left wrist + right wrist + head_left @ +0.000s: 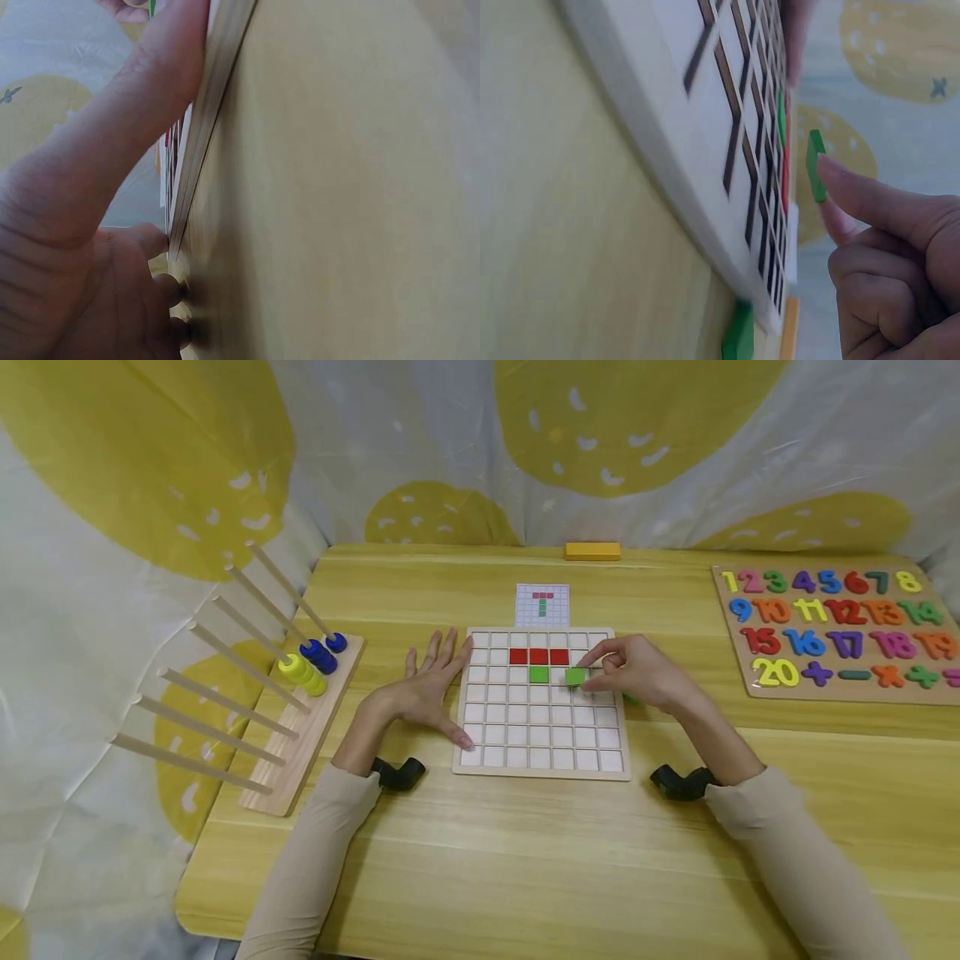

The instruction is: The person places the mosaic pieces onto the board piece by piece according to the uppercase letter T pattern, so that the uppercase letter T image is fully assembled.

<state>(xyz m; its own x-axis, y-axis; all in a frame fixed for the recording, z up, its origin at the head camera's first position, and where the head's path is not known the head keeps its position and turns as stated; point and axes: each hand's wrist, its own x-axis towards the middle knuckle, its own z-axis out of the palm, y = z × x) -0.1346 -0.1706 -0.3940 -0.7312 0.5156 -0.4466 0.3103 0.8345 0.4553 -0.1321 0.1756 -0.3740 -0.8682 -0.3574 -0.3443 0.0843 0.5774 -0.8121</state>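
A white grid board point(540, 773) with a wooden frame lies in the middle of the table. Three red tiles point(538, 657) form a row in it, and one green tile point(539, 675) sits beneath the middle one. My right hand point(641, 672) pinches another green tile point(574, 677) between thumb and index finger; in the right wrist view this tile is raised above the board. With fingers spread, my left hand point(423, 695) rests along the board's left edge, its thumb on the frame near the front corner. Beside the board's right edge lies a further green tile point(739, 334), partly hidden by my right hand in the head view.
Behind the board is a card point(543, 605) printed with a red and green T on a grid. A wooden peg stand point(288, 760) with blue and yellow rings stands left. A number puzzle board point(847, 693) lies right. An orange block point(592, 552) sits at the back edge.
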